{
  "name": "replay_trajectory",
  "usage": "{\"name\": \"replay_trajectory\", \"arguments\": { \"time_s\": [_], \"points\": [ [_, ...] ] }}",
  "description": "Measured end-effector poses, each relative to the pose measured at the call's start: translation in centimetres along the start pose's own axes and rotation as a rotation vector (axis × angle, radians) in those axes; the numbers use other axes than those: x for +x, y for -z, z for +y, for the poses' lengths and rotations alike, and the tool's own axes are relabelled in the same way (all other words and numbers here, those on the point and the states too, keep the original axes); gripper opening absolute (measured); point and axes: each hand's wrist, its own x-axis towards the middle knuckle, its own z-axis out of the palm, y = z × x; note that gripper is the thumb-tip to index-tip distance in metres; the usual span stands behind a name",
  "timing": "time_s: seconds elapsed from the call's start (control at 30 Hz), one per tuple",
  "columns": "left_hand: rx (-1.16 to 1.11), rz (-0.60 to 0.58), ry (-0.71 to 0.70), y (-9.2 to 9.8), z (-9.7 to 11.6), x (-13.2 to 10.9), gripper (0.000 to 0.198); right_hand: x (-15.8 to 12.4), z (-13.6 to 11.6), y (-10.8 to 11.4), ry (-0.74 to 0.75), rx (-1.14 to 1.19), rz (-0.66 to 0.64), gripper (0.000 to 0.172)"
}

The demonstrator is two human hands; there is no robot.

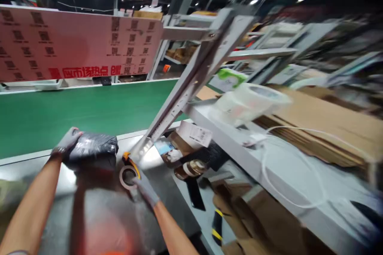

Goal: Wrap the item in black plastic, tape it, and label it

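Observation:
My gloved left hand [67, 143] grips the left end of a dark plastic-wrapped parcel [95, 149], its fingers partly hidden behind it. The parcel is at the far edge of the metal work table [104, 207], beside the green conveyor belt. To the right of the parcel, my gloved right hand [145, 185] is closed on a tape dispenser [131, 173] with orange parts and a roll of tape in it. A small gap shows between the dispenser and the parcel.
The green belt [74, 105] runs behind the table, under a pink board [80, 44] with codes. A slanting metal post [191, 83] rises at the right. Near it are a brown jar [191, 168], a phone [195, 194], a large film roll [251, 101] and stacked cardboard [332, 123].

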Motion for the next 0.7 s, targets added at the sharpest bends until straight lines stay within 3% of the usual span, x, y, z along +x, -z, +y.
{"name": "replay_trajectory", "arguments": {
  "time_s": [0.1, 0.17, 0.3, 0.4, 0.5, 0.6, 0.7],
  "points": [
    [-0.003, -0.018, 0.045, -0.3, 1.0, 1.9, 0.038, -4.0, 3.2, -0.7, -0.085, 0.047, 0.042, 0.064],
    [-0.018, -0.021, 0.027, -0.2, 0.8, 1.9, 0.033, -7.0, 5.9, -2.6, -0.151, 0.105, -0.001, 0.065],
    [-0.026, 0.083, 0.062, 0.3, -0.1, -1.1, 0.031, -10.1, 9.2, -8.2, -0.172, 0.217, -0.118, 0.066],
    [-0.005, 0.208, 0.153, 0.8, -1.5, -6.2, 0.028, -9.6, 9.1, -10.0, -0.254, 0.316, -0.074, 0.049],
    [0.020, 0.301, 0.265, 1.3, -4.1, -13.5, 0.033, -8.0, 7.3, -9.1, -0.321, 0.390, -0.064, 0.042],
    [0.029, 0.269, 0.381, 0.9, -6.7, -21.4, 0.048, -4.8, 4.3, -7.8, -0.323, 0.426, -0.108, 0.045],
    [-0.104, 0.182, 0.433, -0.5, -8.1, -27.0, 0.067, -1.2, 1.3, -7.8, -0.367, 0.396, -0.250, 0.043]
  ]
}}
